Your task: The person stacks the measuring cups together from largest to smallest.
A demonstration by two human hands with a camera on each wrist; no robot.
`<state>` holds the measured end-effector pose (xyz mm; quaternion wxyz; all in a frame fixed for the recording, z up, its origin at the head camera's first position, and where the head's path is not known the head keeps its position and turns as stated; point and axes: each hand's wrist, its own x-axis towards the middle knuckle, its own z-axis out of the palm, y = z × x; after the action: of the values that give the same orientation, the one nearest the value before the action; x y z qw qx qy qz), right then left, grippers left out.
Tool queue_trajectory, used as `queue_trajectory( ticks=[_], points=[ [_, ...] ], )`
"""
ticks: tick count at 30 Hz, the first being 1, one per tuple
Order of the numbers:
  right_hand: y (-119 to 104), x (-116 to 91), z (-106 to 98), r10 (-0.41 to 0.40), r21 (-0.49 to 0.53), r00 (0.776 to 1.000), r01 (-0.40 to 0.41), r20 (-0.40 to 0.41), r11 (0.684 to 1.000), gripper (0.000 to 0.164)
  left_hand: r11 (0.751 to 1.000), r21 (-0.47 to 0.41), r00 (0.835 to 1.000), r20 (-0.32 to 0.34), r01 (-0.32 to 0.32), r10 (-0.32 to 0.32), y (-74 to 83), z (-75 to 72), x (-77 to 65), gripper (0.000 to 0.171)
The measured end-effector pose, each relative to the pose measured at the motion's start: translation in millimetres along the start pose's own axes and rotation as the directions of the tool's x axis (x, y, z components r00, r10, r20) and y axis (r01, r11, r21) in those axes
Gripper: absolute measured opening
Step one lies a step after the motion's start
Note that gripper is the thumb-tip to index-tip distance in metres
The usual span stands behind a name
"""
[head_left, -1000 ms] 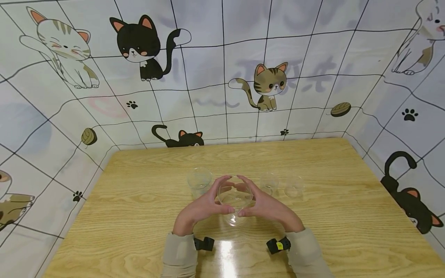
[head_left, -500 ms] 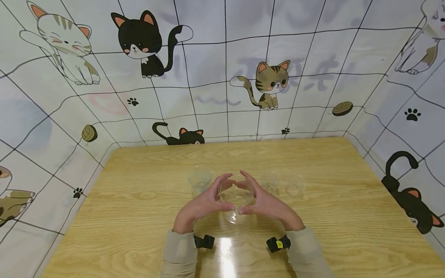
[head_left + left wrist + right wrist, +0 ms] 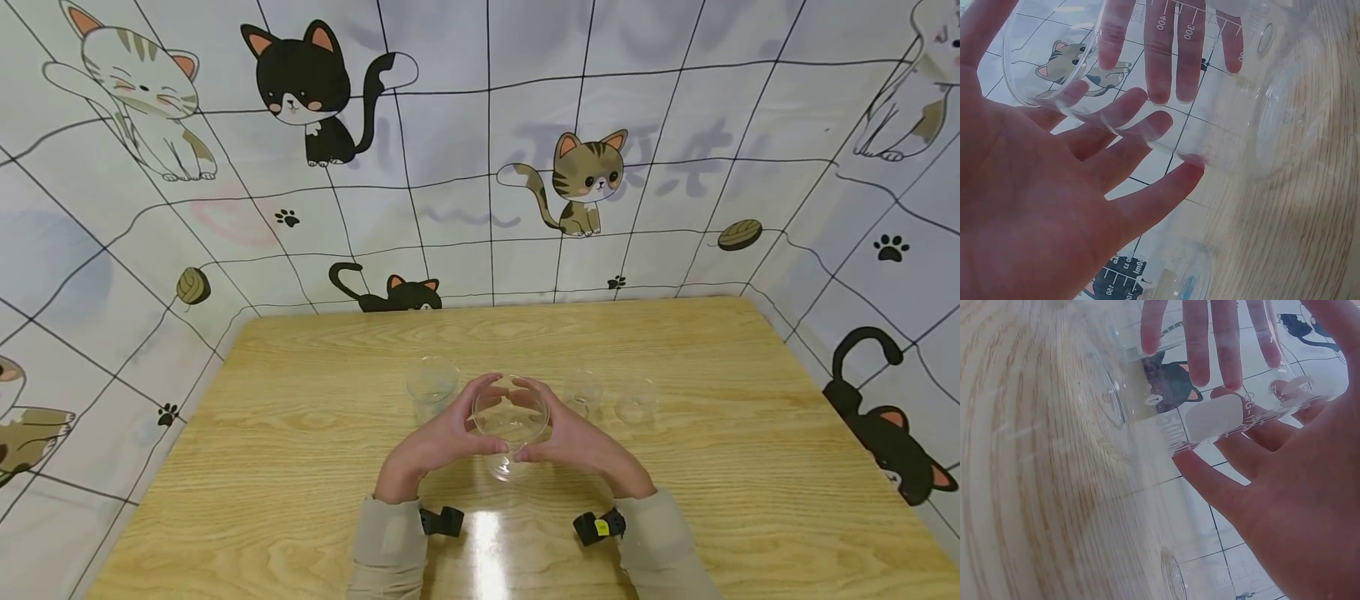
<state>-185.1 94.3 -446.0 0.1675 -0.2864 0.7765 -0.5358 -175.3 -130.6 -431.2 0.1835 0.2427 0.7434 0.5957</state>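
A large clear glass beaker [image 3: 510, 425] stands upright between both hands at the middle of the table [image 3: 337, 500]. My left hand [image 3: 448, 432] curls round its left side, thumb at the near wall and fingers at the far wall. Matching it from the right, my right hand [image 3: 573, 433] holds the other side. White graduation marks show on the beaker [image 3: 1229, 119] in the left wrist view. A blank white label patch [image 3: 1215, 417] is printed on its wall in the right wrist view.
Left of the hands stands another clear beaker [image 3: 431, 382], a little farther back. Two smaller clear beakers [image 3: 582, 388] [image 3: 636, 403] stand side by side to the right. A cloth wall [image 3: 450, 200] printed with cats encloses the table's back and sides.
Fingers of my right hand lifted slightly half a second ago and have come back down against the beaker. The head view has shifted slightly; the beaker stays between both hands.
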Motion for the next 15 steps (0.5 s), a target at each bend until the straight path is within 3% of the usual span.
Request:
queue_trajectory(
  ticks=[10,15],
  points=[
    [-11,-3,-2,0.007,-0.004,1.000,-0.007,0.005,1.000,0.090,1.000,0.005,1.000,-0.002,0.006,-0.006,3.8,0.4,0.2,0.086],
    [-30,-7,-4,0.032,0.001,0.999,-0.032,0.027,0.999,0.090,1.000,-0.006,1.000,0.006,0.014,-0.014,21.5,2.4,-4.3,0.087]
  ],
)
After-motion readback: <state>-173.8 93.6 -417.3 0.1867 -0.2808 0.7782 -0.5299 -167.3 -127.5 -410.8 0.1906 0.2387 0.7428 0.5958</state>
